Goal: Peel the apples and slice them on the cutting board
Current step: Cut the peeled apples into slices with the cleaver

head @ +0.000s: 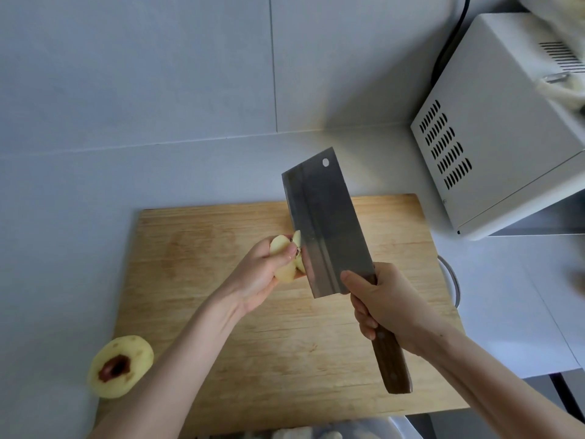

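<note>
White table [63, 248] carries the cutting board [196, 248]. Above the board's middle, your left hand [259, 277] grips a peeled apple piece [285, 248], seemingly lifted off the wood. Your right hand [389, 305], toward the board's right edge, wraps the cleaver [326, 223] handle. The blade runs away from you, its edge meeting the piece's core side and hiding the contact. A second apple [120, 365] sits off the board's near-left corner.

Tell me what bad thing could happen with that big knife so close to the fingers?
1. The cleaver has its edge in the apple piece that the left hand holds, thumb right beside the blade: a slip could cut it.
2. The piece seems held up, not flat on the cutting board, so it may twist.
3. The peeled apple at the board's corner might roll off.
</note>
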### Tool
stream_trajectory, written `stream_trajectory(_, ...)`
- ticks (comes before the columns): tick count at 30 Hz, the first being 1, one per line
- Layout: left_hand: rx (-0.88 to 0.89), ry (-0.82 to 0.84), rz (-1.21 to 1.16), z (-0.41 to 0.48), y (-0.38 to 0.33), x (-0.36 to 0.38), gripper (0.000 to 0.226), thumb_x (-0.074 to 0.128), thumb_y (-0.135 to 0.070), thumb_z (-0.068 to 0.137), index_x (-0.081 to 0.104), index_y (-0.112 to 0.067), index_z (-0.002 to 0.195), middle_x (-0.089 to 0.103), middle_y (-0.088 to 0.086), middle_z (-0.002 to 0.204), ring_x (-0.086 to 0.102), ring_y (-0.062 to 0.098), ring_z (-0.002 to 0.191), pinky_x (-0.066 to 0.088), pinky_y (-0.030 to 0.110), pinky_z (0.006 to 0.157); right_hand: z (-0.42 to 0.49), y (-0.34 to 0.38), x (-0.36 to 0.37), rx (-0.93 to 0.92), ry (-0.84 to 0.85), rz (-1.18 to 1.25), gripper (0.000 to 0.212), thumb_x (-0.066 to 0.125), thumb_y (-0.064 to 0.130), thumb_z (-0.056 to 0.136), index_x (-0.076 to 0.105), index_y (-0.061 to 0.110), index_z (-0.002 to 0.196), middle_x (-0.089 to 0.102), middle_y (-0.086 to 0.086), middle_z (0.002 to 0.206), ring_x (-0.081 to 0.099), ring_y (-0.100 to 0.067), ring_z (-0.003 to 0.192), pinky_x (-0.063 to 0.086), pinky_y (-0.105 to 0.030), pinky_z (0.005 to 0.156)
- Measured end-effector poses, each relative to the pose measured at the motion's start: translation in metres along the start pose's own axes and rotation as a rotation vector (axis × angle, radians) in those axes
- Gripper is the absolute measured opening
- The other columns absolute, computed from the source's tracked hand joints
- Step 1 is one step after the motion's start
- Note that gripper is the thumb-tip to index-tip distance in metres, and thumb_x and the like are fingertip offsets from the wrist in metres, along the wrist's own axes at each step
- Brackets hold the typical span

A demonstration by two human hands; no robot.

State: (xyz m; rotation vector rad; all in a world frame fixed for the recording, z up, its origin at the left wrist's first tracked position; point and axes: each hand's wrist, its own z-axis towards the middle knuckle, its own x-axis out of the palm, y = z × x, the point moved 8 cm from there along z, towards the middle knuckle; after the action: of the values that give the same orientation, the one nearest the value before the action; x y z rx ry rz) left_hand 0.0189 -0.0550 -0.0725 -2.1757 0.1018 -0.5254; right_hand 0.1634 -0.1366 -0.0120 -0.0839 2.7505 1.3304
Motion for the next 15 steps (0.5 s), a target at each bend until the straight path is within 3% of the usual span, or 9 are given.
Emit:
stream_trajectory(5, 0.045, -0.089, -0.093, -0.003, 0.005, 0.008, 0.011, 0.055, -0.008, 0.093, 0.061, -0.008, 0.103, 0.068, 0.002, 0.084, 0.063, 0.014, 0.077, 0.05, 0.029, 0.073, 0.001, -0.006, 0.008, -0.028, -0.046, 0.017, 0.019, 0.047, 0.01, 0.094, 0.046, 0.005, 0.076, 0.038, -0.007, 0.052, 0.035, -0.014, 0.037, 0.035, -0.024, 0.038)
stream_trajectory(11, -0.005, -0.009, -0.03, -0.003, 0.004, 0.009, 0.021, 0.059, -0.009, 0.088, 0.057, -0.003, 0.108, 0.064, 0.01, 0.096, 0.062, 0.021, 0.09, 0.05, 0.038, 0.083, 0.001, -0.007, 0.002, 0.017, 0.005, 0.02, 0.022, 0.046, 0.009, 0.095, 0.046, 0.006, 0.073, 0.037, -0.004, 0.049, 0.034, -0.014, 0.038, 0.035, -0.024, 0.038)
stream_trajectory(15, 0.039, -0.055, -0.081, -0.002, 0.003, 0.013, 0.008, 0.057, -0.006, 0.091, 0.061, -0.008, 0.098, 0.066, 0.003, 0.084, 0.063, 0.014, 0.078, 0.05, 0.026, 0.066, 0.003, -0.01, 0.006, -0.013, -0.033, 0.056, 0.018, 0.047, 0.009, 0.093, 0.046, 0.005, 0.076, 0.037, -0.006, 0.051, 0.034, -0.015, 0.038, 0.034, -0.025, 0.039)
